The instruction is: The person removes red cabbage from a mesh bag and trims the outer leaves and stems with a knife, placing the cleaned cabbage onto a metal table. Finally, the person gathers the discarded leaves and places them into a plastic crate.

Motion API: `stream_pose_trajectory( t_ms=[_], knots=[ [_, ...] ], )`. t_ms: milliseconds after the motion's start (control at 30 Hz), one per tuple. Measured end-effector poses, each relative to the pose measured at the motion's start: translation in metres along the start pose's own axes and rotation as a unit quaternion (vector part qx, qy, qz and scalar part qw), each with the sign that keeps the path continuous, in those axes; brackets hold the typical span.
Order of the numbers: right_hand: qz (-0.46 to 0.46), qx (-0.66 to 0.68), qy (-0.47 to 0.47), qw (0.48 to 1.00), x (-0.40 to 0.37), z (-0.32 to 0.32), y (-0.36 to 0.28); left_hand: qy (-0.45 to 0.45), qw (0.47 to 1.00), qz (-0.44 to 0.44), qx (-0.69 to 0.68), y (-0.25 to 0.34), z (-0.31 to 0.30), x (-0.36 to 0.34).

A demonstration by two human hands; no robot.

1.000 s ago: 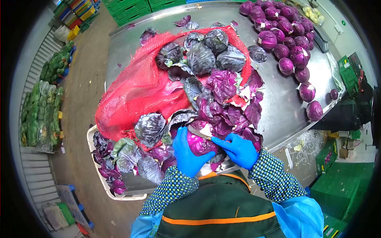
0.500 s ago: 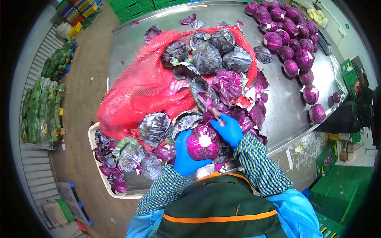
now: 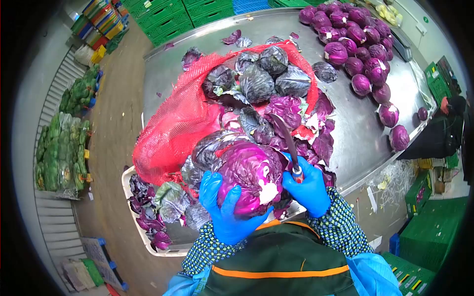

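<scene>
My left hand [image 3: 224, 209], in a blue glove, grips a purple cabbage [image 3: 244, 177] from its left and lower side. The cabbage's pale cut stem faces my right hand. In my blue-gloved right hand [image 3: 308, 185] is a knife [image 3: 288, 135], its curved blade pointing up and away over loose leaves. Beyond the cabbage, a red net bag [image 3: 173, 128] lies open on the metal table [image 3: 353, 130], with several dark cabbages [image 3: 256, 83] at its mouth. Loose purple leaves [image 3: 323, 140] lie right of the bag.
Several trimmed cabbages [image 3: 355, 49] are piled at the table's back right. A white-rimmed tray [image 3: 140, 232] with leaves sits at the lower left. Green crates [image 3: 160, 19] stand behind the table, more [image 3: 434, 232] at the right. A person in dark clothing [image 3: 439, 133] is at the right edge.
The held cabbage has come up closer to the camera and turned, its stem now toward the lower right. My right hand has moved right and down, and the knife blade now stands clearer and more upright.
</scene>
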State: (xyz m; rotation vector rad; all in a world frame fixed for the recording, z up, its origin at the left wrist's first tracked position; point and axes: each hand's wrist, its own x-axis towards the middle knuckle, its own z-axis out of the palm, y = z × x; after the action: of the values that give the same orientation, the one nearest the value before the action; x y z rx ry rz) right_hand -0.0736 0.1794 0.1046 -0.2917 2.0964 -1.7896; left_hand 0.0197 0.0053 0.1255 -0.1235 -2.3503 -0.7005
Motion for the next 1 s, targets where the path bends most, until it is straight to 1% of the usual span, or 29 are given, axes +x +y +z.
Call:
stream_pose_trajectory(
  t_ms=[33,67,100,133,167,200,233,267,300,333,367,400,433,467,500,567,600,633,700,733,767,800,833,867,900,967,1000],
  knots=[
    [-0.06,-0.062,0.073,0.994,0.004,0.0,0.013,-0.002,1.0,0.003,-0.001,0.003,-0.002,0.001],
    [0.011,0.024,0.091,0.996,0.01,-0.004,0.018,-0.011,0.998,-0.038,-0.039,0.007,-0.004,0.001],
    [0.08,0.11,0.104,0.985,0.017,-0.011,0.019,-0.017,0.994,-0.08,-0.074,0.01,-0.007,0.001],
    [0.132,0.159,0.098,0.974,0.021,-0.022,0.012,-0.021,0.943,-0.201,-0.266,0.005,-0.003,-0.005],
    [0.165,0.203,0.081,0.962,0.024,-0.031,0.015,-0.015,0.945,-0.201,-0.259,0.001,-0.003,-0.006],
    [0.18,0.207,0.051,0.96,0.025,-0.039,0.02,0.016,0.772,-0.392,-0.5,-0.003,-0.006,-0.007],
    [0.193,0.212,0.021,0.958,0.026,-0.045,0.024,0.046,0.504,-0.528,-0.682,-0.009,-0.008,-0.008],
    [0.186,0.229,-0.006,0.955,0.027,-0.049,0.023,0.053,0.512,-0.524,-0.678,-0.014,-0.007,-0.014],
    [0.187,0.215,0.012,0.959,0.03,-0.051,0.022,-0.013,0.658,-0.478,-0.582,-0.016,-0.003,-0.025],
    [0.178,0.2,0.029,0.963,0.035,-0.051,0.017,-0.079,0.78,-0.416,-0.461,-0.018,0.003,-0.037],
    [0.167,0.185,0.048,0.967,0.042,-0.053,0.013,-0.144,0.871,-0.341,-0.323,-0.021,0.006,-0.041],
    [0.134,0.172,0.082,0.973,0.052,-0.058,0.02,-0.138,0.875,-0.34,-0.317,-0.027,0.01,-0.042],
    [0.101,0.158,0.118,0.975,0.062,-0.059,0.019,-0.093,0.615,-0.507,-0.598,-0.032,0.013,-0.038],
    [0.047,0.175,0.168,0.969,0.071,-0.059,0.014,-0.033,0.244,-0.58,-0.776,-0.037,0.014,-0.034],
    [-0.02,0.172,0.213,0.961,0.08,-0.058,0.014,-0.03,0.247,-0.576,-0.778,-0.041,0.012,-0.03],
    [-0.072,0.143,0.221,0.962,0.068,-0.037,-0.034,-0.038,0.311,-0.513,-0.799,-0.052,0.0,-0.016],
    [0.028,0.159,0.139,0.977,0.051,-0.031,-0.056,-0.042,0.337,-0.483,-0.807,-0.055,-0.006,-0.011],
    [0.125,0.171,0.057,0.976,0.035,-0.025,-0.07,-0.048,0.362,-0.45,-0.815,-0.058,-0.01,-0.005],
    [0.001,0.186,-0.047,0.981,0.019,0.003,-0.032,-0.065,0.411,-0.374,-0.829,-0.062,-0.008,0.007],
    [0.058,0.176,-0.08,0.979,0.008,0.013,-0.039,-0.07,0.405,-0.374,-0.832,-0.065,0.0,0.0],
    [0.119,0.166,-0.114,0.972,-0.002,0.016,-0.043,-0.087,0.422,-0.408,-0.805,-0.07,0.012,-0.023],
    [0.087,0.148,-0.121,0.978,-0.005,0.01,-0.03,-0.105,0.441,-0.44,-0.775,-0.076,0.025,-0.042],
    [0.049,0.132,-0.125,0.982,0.001,0.0,-0.012,-0.127,0.463,-0.466,-0.743,-0.082,0.035,-0.046],
    [0.04,0.163,-0.141,0.976,0.005,-0.011,-0.01,-0.13,0.467,-0.484,-0.729,-0.074,0.043,-0.046],
    [0.103,0.161,-0.132,0.973,0.006,-0.035,-0.015,-0.124,0.457,-0.493,-0.729,-0.068,0.052,-0.044],
    [0.036,0.152,-0.089,0.984,0.025,-0.069,0.021,-0.109,0.428,-0.505,-0.742,-0.05,0.064,-0.035],
    [0.034,-0.016,-0.02,0.999,0.037,-0.088,0.041,-0.098,0.408,-0.507,-0.753,-0.042,0.068,-0.03]
  ],
)
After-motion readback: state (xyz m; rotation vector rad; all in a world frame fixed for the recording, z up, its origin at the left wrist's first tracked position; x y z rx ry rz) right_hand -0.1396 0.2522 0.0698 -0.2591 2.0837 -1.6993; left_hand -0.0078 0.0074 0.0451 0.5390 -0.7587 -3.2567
